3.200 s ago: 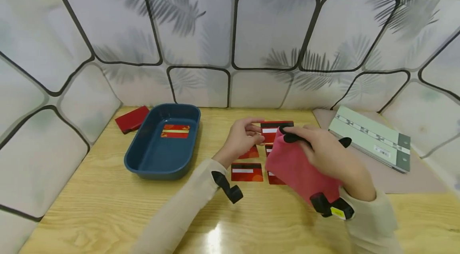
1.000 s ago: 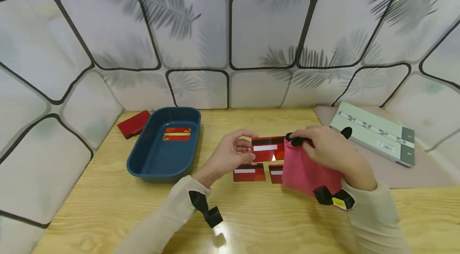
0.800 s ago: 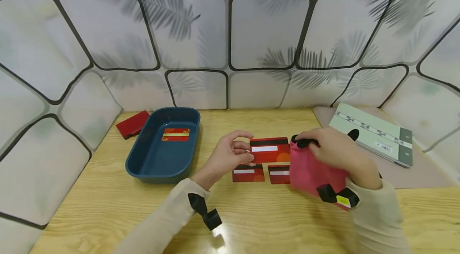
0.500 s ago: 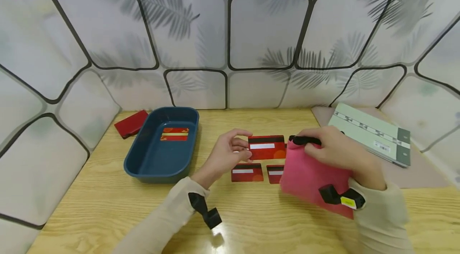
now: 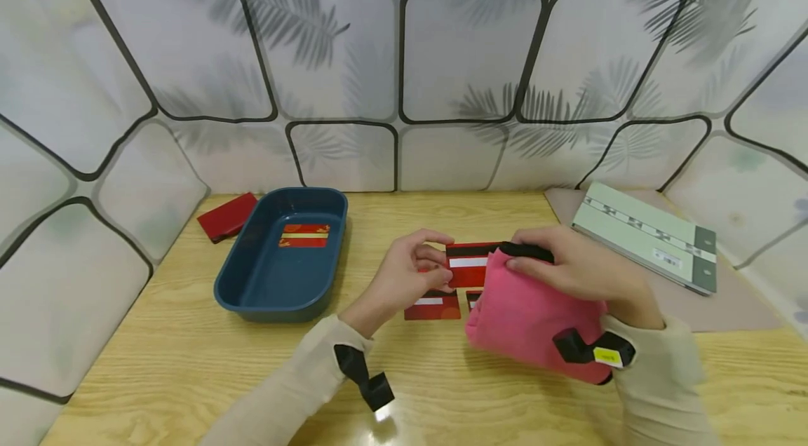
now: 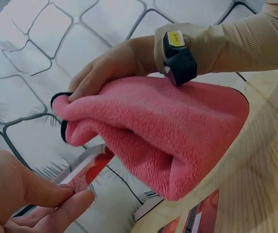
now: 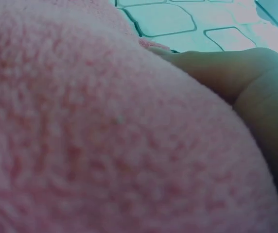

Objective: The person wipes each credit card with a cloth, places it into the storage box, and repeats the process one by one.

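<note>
Between thumb and fingers, my left hand [image 5: 407, 274] pinches a red card [image 5: 466, 272] by its left edge, raised above the table. The card bears a dark stripe and a white strip. My right hand [image 5: 574, 271] grips a pink fleecy cloth [image 5: 533, 313] with black edging, folded over and hanging below the fingers. In the head view the cloth covers the card's right end. The left wrist view shows the pinched card [image 6: 91, 167] beside the cloth [image 6: 144, 131]. Pink pile [image 7: 105, 131] fills most of the right wrist view.
Red cards [image 5: 432, 307] lie on the wooden table below the hands, one partly behind the cloth. At left stands a blue tray [image 5: 278, 285] holding a red and gold card [image 5: 304, 235]. A dark red wallet-like item [image 5: 227, 217] lies beside it; a green book [image 5: 644, 235] lies right.
The left hand has lifted the card off the table and brought it nearer. My right hand has swung the cloth right, then back left over the card's right end.
</note>
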### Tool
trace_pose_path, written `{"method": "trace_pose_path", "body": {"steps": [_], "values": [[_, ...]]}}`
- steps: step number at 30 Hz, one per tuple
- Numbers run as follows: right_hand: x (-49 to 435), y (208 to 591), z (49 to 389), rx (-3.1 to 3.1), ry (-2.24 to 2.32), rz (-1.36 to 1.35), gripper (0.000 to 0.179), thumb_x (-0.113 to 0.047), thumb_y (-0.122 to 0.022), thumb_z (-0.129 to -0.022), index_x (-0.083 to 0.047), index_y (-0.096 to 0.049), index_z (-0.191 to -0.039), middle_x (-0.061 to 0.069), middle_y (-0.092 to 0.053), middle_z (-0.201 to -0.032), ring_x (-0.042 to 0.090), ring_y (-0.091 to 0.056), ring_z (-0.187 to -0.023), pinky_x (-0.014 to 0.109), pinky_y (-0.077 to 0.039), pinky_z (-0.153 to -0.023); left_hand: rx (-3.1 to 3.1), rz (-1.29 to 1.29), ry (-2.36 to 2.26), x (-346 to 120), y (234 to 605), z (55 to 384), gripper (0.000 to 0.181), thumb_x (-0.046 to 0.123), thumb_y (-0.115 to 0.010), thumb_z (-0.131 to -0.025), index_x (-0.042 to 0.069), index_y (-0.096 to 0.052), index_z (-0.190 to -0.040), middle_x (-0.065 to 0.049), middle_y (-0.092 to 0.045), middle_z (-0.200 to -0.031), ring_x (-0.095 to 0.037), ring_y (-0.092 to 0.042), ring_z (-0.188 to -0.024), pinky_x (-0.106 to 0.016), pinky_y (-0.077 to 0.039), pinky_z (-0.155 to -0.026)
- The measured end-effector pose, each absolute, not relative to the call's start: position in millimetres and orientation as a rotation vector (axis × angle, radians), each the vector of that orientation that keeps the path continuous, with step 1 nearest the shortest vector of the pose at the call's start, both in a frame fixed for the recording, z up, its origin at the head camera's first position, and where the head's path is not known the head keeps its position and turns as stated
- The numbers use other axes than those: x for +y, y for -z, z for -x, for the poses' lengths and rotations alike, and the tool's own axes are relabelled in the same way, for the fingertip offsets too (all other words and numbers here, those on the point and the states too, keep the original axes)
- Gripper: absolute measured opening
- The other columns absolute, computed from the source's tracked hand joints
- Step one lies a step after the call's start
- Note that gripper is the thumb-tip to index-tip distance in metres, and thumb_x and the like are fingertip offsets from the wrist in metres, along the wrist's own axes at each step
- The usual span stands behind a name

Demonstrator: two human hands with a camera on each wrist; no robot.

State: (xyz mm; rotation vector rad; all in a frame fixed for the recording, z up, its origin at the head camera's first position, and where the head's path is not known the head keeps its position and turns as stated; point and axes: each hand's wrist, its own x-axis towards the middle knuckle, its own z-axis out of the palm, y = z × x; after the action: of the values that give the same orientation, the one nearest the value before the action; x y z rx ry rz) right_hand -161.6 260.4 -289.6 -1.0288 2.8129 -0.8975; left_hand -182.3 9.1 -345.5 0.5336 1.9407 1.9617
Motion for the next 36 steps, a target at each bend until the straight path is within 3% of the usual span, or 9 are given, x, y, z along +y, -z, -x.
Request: {"method": "trace_pose_path", "body": {"steps": [6,12,17,22,36], "values": [[251.5,295.6,164.5,2.783,0.900,1.020,0.010,-0.025,-0.061,-0.095,-0.030,-0.061,-0.087,-0.015,-0.052,-0.072,0.003,-0.053,-0.069,0.020,-0.044,-0.062,1.955,-0.566,-1.958,14.5,345.4,176.8,0.042,-0.012,-0.061,-0.086,-0.001,-0.055,-0.125,-0.012,-0.056,-0.090,-0.015,-0.061,-0.074,-0.044,-0.059,-0.072],[243.9,303.3,168.0,2.747,0.971,1.159,0.017,-0.010,-0.063,-0.092,-0.019,-0.070,-0.105,-0.011,-0.067,-0.096,0.002,-0.061,-0.086,0.021,-0.050,-0.078,2.007,-0.626,-1.929,15.6,342.0,174.2,0.042,-0.013,-0.060,-0.085,0.000,-0.056,-0.125,-0.020,-0.061,-0.097,-0.015,-0.063,-0.077,-0.033,-0.059,-0.073],[240.6,304.5,167.5,2.743,0.947,1.151,0.021,-0.007,-0.064,-0.091,-0.012,-0.071,-0.111,-0.006,-0.070,-0.106,0.003,-0.063,-0.095,0.025,-0.052,-0.085,2.039,-0.679,-1.880,17.2,340.5,172.8,0.042,-0.012,-0.060,-0.086,0.002,-0.056,-0.125,-0.021,-0.063,-0.102,-0.015,-0.064,-0.078,-0.028,-0.057,-0.075],[237.9,304.7,167.0,2.751,0.933,1.111,0.021,-0.008,-0.064,-0.092,-0.012,-0.071,-0.111,-0.006,-0.070,-0.106,0.004,-0.064,-0.098,0.027,-0.053,-0.086,2.089,-0.660,-1.862,17.7,341.0,170.8,0.039,-0.013,-0.059,-0.085,0.001,-0.058,-0.121,-0.019,-0.064,-0.096,-0.013,-0.061,-0.073,-0.026,-0.056,-0.073],[252.8,300.9,164.8,2.827,0.869,1.064,0.020,-0.010,-0.065,-0.091,-0.016,-0.071,-0.109,-0.010,-0.069,-0.103,0.002,-0.062,-0.092,0.026,-0.052,-0.083,2.070,-0.560,-1.889,14.8,335.2,172.6,0.038,-0.013,-0.059,-0.086,0.000,-0.056,-0.122,-0.020,-0.061,-0.096,-0.016,-0.061,-0.070,-0.035,-0.059,-0.068]]}}
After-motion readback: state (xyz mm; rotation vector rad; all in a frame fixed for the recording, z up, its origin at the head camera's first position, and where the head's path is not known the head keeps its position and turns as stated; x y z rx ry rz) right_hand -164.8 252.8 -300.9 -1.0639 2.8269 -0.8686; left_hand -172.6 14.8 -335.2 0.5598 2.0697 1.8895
